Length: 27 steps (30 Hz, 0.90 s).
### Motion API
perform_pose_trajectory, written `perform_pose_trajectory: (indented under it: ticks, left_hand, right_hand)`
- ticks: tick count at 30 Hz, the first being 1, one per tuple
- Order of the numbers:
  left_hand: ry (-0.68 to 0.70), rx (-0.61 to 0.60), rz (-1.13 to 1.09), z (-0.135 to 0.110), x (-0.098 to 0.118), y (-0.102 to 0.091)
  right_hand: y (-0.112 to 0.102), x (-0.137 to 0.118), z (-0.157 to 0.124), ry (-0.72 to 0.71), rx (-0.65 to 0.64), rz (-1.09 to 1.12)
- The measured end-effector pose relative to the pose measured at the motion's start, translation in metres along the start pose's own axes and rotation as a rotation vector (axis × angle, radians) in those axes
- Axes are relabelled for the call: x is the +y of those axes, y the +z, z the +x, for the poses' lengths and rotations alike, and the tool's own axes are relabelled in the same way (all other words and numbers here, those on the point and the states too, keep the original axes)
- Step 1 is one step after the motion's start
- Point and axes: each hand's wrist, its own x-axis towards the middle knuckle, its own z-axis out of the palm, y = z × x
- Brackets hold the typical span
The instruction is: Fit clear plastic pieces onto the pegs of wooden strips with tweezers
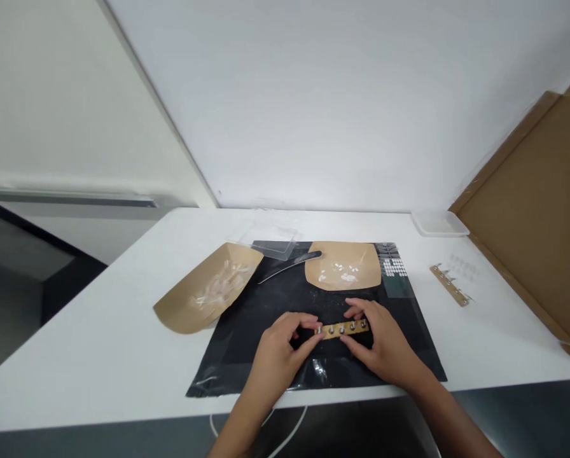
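A narrow tan strip with several shiny metal studs (336, 330) lies across the black mat in front of me. My left hand (287, 340) pinches its left end between thumb and fingers. Around its right part is my right hand (378, 337), thumb at the front edge and curled fingers at the back edge; the exact fingertip contact is partly hidden. Just beyond the hands, a tan paper tray (368, 261) bears small white pieces (348, 275). Dark-handled tweezers or a similar slim tool (289, 263) rest against that tray's left side.
To the left, a larger paper tray (180, 312) contains clear plastic pieces (221, 286). A second studded strip (450, 286) lies at right beside small clear dots. Behind it sit a clear shallow container (440, 224) and a cardboard panel (533, 210). The black mat (247, 343) reaches near the table's front edge.
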Motion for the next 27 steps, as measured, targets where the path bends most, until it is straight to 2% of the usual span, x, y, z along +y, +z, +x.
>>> perform_pose_trajectory:
  ticks: [7, 17, 27]
  left_hand:
    - [0.007, -0.006, -0.021, 0.001, 0.000, -0.001]
    - [0.009, -0.006, -0.009, 0.001, 0.002, -0.002]
    - [0.001, -0.015, -0.015, 0.001, 0.000, -0.003]
  right_hand:
    - [0.005, -0.003, 0.007, 0.037, -0.008, 0.006]
    - [0.008, 0.001, 0.006, 0.058, 0.033, 0.182]
    - [0.009, 0.003, 0.006, 0.071, 0.040, 0.174]
